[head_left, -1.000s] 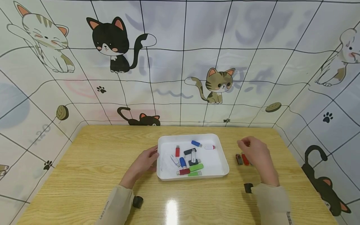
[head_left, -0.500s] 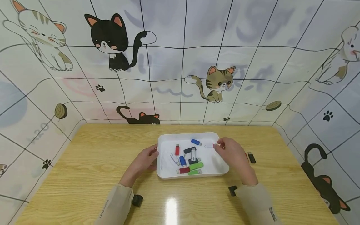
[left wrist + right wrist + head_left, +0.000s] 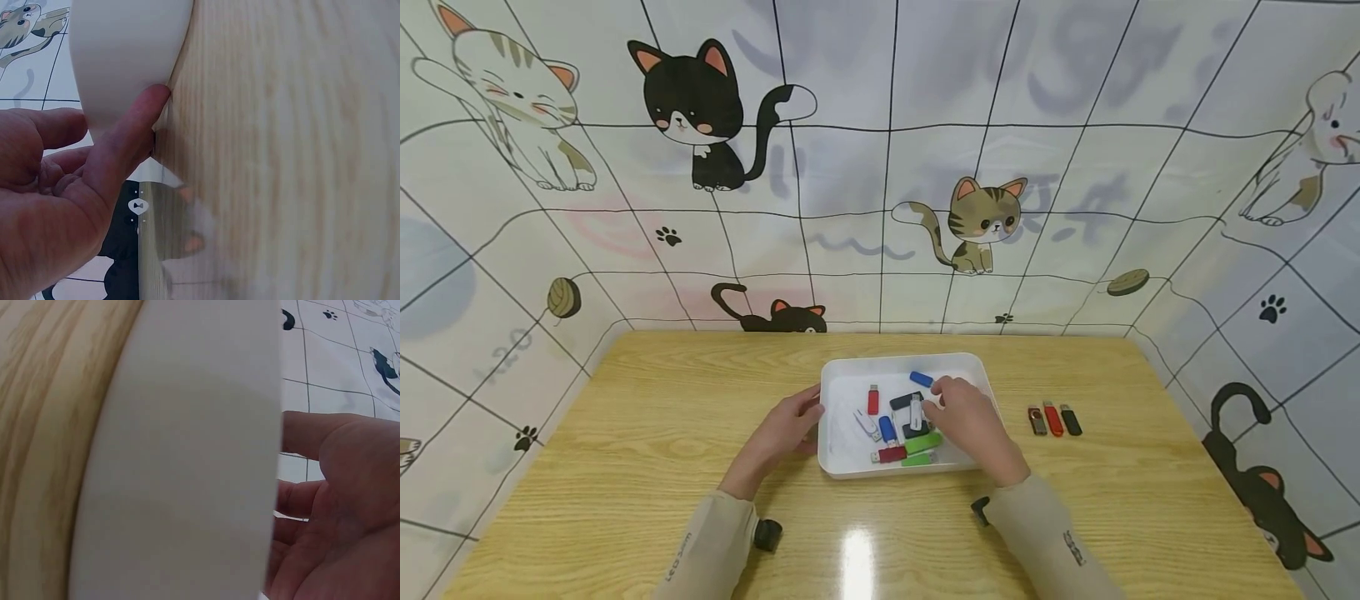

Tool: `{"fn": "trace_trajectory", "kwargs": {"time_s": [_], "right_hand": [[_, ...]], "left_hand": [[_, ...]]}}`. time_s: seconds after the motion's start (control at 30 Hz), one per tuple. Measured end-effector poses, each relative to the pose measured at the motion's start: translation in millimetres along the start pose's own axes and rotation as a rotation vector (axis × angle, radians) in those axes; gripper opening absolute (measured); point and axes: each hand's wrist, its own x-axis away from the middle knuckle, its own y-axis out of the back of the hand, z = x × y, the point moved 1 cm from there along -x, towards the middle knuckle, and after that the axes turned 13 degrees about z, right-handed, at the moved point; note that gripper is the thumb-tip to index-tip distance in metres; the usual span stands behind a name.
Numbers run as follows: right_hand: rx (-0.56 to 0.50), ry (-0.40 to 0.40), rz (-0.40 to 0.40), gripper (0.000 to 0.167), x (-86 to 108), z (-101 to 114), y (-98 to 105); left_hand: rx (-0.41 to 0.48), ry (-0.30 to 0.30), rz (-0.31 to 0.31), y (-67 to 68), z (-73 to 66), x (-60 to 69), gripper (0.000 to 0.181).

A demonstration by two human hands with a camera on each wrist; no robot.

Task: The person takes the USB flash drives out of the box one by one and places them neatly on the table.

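A white tray [image 3: 850,462] holds several USB sticks. My left hand [image 3: 786,425] grips its left end; in the left wrist view one digit meets the upper edge and another the lower wall. Over the tray's right half hovers my right hand [image 3: 970,421], thumb and forefinger spread apart. Nearest its fingertips are a blue USB stick [image 3: 921,379], a white USB stick [image 3: 916,412] and a bright green USB stick [image 3: 922,442]. The hand hides the tray's right part. In the right wrist view, the tray wall [image 3: 181,450] covers the fingertips.
Three USB sticks stand in a row right of the tray: a brown-and-metal one [image 3: 1037,421], a red one [image 3: 1053,419] and a black one [image 3: 1071,421]. The wooden table [image 3: 662,400] meets a cat-printed sheet [image 3: 850,167] behind and at both sides.
My right hand has moved left from the row of USB sticks, past the tray's right edge and into the tray. The left hand has stayed at the tray's left end.
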Motion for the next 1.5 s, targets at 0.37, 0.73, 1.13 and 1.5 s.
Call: {"fn": "trace_trajectory", "kwargs": {"time_s": [0.37, 0.73, 1.13, 1.5], "right_hand": [[-0.011, -0.065, 0.051, 0.036, -19.0, 14, -19], [-0.042, -0.075, 0.068, 0.023, -19.2, 17, -22], [0.003, -0.063, 0.056, 0.021, -21.4, 15, -20], [0.017, -0.054, 0.036, 0.029, -14.8, 12, -15]], "left_hand": [[-0.002, -0.002, -0.001, 0.3, 2.2, 0.2, 0.053], [0.012, 0.006, 0.006, -1.2, 0.7, -0.5, 0.053], [0.019, 0.000, 0.011, -1.0, 0.4, -0.3, 0.053], [0.001, 0.003, 0.004, -0.4, 0.3, -0.4, 0.054]]}}
